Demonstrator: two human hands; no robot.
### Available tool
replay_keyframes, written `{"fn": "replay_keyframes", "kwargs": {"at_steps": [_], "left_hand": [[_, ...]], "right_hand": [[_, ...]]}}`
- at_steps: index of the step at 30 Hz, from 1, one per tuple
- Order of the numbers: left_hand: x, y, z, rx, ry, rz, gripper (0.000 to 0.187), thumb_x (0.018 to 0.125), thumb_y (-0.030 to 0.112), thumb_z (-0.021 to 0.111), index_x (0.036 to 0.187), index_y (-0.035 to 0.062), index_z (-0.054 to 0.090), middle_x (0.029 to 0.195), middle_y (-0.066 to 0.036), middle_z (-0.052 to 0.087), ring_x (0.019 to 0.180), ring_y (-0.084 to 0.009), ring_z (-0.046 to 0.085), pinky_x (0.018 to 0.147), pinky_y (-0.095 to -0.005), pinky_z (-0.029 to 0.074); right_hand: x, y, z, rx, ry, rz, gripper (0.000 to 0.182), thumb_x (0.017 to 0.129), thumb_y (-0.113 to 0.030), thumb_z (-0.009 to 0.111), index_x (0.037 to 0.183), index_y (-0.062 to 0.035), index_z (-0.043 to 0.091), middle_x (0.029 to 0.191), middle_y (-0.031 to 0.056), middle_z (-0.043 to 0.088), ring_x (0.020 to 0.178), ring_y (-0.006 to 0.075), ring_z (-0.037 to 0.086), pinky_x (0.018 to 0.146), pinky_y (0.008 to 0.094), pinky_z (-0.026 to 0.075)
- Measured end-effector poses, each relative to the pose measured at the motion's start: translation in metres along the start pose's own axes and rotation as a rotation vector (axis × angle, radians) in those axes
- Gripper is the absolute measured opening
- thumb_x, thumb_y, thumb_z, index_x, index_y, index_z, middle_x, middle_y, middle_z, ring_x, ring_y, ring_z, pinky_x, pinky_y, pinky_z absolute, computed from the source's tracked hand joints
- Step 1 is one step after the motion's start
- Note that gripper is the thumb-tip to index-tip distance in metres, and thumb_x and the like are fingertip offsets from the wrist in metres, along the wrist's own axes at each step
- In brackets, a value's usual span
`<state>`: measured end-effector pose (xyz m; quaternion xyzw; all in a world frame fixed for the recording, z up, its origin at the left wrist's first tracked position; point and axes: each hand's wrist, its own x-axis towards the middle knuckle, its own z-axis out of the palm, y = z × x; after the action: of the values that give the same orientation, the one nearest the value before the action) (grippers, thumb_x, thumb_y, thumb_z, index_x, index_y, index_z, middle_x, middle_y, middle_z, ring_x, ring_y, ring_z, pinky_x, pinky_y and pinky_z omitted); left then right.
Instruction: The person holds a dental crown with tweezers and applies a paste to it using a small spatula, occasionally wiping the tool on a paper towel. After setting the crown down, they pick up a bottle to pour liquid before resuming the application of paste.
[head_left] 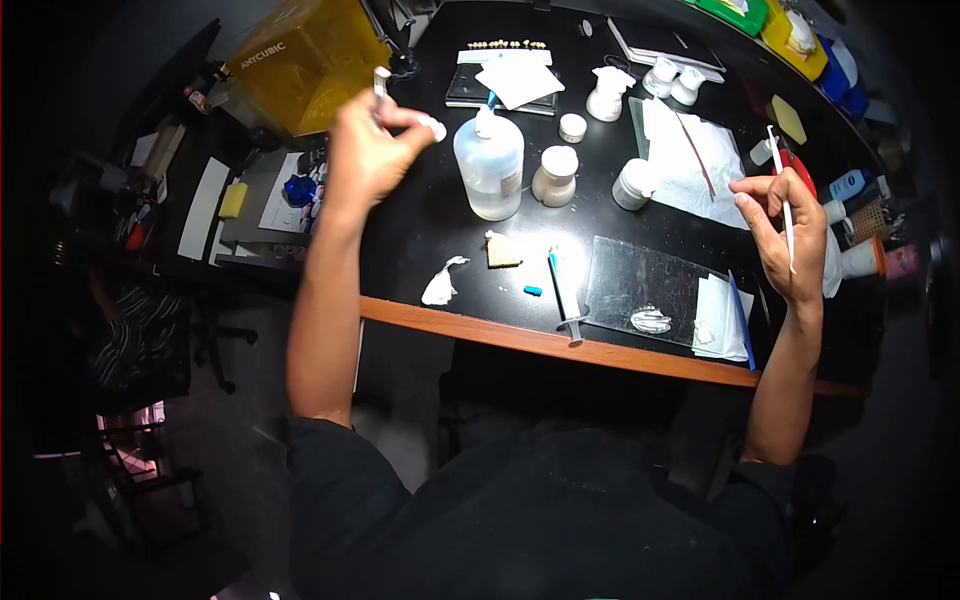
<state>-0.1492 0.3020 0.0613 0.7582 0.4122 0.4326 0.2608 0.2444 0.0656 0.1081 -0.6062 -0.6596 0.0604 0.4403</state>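
My left hand point(365, 155) is raised over the left part of the black desk, fingers closed. At its thumb and fingertip shows a small white piece point(436, 129); a short pale, metallic-looking end point(381, 78) sticks up above the knuckles. Its nearest neighbour is a clear squeeze bottle point(489, 170) with a blue tip. On the right, my right hand point(790, 235) pinches a slim white stick-like tool point(785, 195), which slants from above the fingers down past the palm. White tissue point(690, 150) and a thin brown stick point(697, 155) lie to the left of that hand.
Jars point(556, 178) stand mid-desk. Near the wooden edge point(480, 328) lie a syringe point(565, 295), a blue cap point(533, 291), a beige block point(502, 251), crumpled tissue point(442, 284) and a glass plate point(640, 280) with white paste point(651, 320). A yellow ANYCUBIC box point(305, 65) is back left.
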Motion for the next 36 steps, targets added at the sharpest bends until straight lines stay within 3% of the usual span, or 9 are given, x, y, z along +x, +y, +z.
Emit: {"fn": "replay_keyframes", "kwargs": {"at_steps": [3, 5, 13, 15, 17, 20, 26, 29, 36], "left_hand": [[0.006, 0.047, -0.024, -0.419, -0.059, 0.103, 0.045, 0.091, -0.005, 0.081, 0.087, 0.0122, 0.04, 0.102, -0.023, 0.079, 0.084, -0.0127, 0.074, 0.08, -0.0259, 0.059], [0.009, 0.074, -0.036, -0.266, -0.133, 0.08, 0.045, 0.092, -0.005, 0.08, 0.087, 0.0126, 0.039, 0.102, -0.023, 0.079, 0.09, -0.0142, 0.076, 0.082, -0.0254, 0.061], [0.002, 0.093, -0.002, -0.129, -0.155, 0.155, 0.048, 0.082, 0.007, 0.09, 0.077, 0.0125, 0.042, 0.088, -0.008, 0.081, 0.062, 0.0026, 0.045, 0.054, -0.0187, 0.031], [0.006, 0.083, -0.01, -0.122, -0.247, 0.187, 0.036, 0.087, 0.005, 0.086, 0.084, 0.0067, 0.05, 0.098, -0.013, 0.081, 0.079, -0.0054, 0.062, 0.071, -0.0216, 0.05], [0.005, 0.083, -0.012, -0.193, -0.301, 0.084, 0.033, 0.096, -0.002, 0.073, 0.09, 0.0089, 0.043, 0.113, -0.026, 0.077, 0.101, -0.019, 0.072, 0.097, -0.032, 0.057], [0.002, 0.074, -0.011, -0.123, -0.258, -0.016, 0.037, 0.095, -0.001, 0.073, 0.089, 0.0138, 0.039, 0.124, -0.022, 0.077, 0.094, -0.0091, 0.068, 0.08, -0.0204, 0.05], [-0.013, 0.044, 0.009, -0.192, -0.013, 0.048, 0.028, 0.094, -0.003, 0.08, 0.087, 0.0055, 0.054, 0.113, -0.017, 0.077, 0.096, -0.0148, 0.072, 0.095, -0.0273, 0.055], [-0.014, 0.036, -0.008, -0.292, -0.097, -0.044, 0.023, 0.097, 0.0, 0.077, 0.086, 0.0057, 0.058, 0.119, -0.017, 0.077, 0.072, -0.0012, 0.058, 0.062, -0.0164, 0.038], [-0.022, 0.045, 0.019, -0.137, 0.104, 0.049, 0.043, 0.096, 0.001, 0.08, 0.077, 0.0137, 0.044, 0.115, -0.016, 0.078, 0.064, -0.0014, 0.048, 0.057, -0.0179, 0.035]], "right_hand": [[-0.009, -0.01, -0.007, -0.028, 0.028, 0.006, 0.034, 0.096, 0.003, 0.073, 0.081, -0.0071, 0.044, 0.095, 0.0142, 0.078, 0.089, 0.0118, 0.07, 0.078, 0.0261, 0.051], [-0.014, -0.01, -0.012, -0.083, 0.011, -0.028, 0.035, 0.096, 0.003, 0.073, 0.081, -0.007, 0.044, 0.096, 0.0139, 0.078, 0.087, 0.0101, 0.068, 0.077, 0.0247, 0.051], [-0.045, 0.001, -0.015, -0.029, 0.106, 0.007, 0.013, 0.095, 0.0, 0.077, 0.089, -0.0019, 0.065, 0.082, 0.0027, 0.067, 0.073, 0.0057, 0.053, 0.071, 0.0237, 0.044], [-0.059, -0.003, -0.023, -0.083, 0.107, 0.068, 0.007, 0.094, -0.005, 0.081, 0.099, -0.0023, 0.079, 0.075, -0.0047, 0.052, 0.072, 0.0053, 0.044, 0.067, 0.0223, 0.037], [-0.078, -0.008, -0.029, 0.033, 0.066, 0.136, 0.026, 0.106, -0.025, 0.069, 0.096, -0.0013, 0.076, 0.078, -0.0025, 0.059, 0.074, 0.0059, 0.046, 0.068, 0.023, 0.038], [-0.114, -0.01, -0.024, 0.169, 0.075, 0.255, 0.064, 0.116, -0.049, 0.028, 0.111, 0.0018, 0.066, 0.087, 0.0069, 0.072, 0.072, 0.0088, 0.049, 0.069, 0.0269, 0.043], [-0.188, -0.009, -0.004, 0.125, 0.171, 0.371, 0.013, 0.094, -0.007, 0.06, 0.101, -0.0003, 0.069, 0.081, 0.01, 0.076, 0.068, 0.0125, 0.069, 0.061, 0.0265, 0.049], [-0.201, -0.004, -0.003, 0.17, 0.249, 0.226, 0.018, 0.086, -0.005, 0.061, 0.093, 0.0011, 0.076, 0.077, 0.0101, 0.076, 0.064, 0.0164, 0.07, 0.06, 0.0297, 0.049], [-0.203, 0.0, -0.002, 0.033, 0.127, 0.183, 0.021, 0.085, -0.009, 0.061, 0.094, -0.0014, 0.079, 0.069, 0.007, 0.073, 0.056, 0.0161, 0.065, 0.063, 0.0343, 0.038]]}}
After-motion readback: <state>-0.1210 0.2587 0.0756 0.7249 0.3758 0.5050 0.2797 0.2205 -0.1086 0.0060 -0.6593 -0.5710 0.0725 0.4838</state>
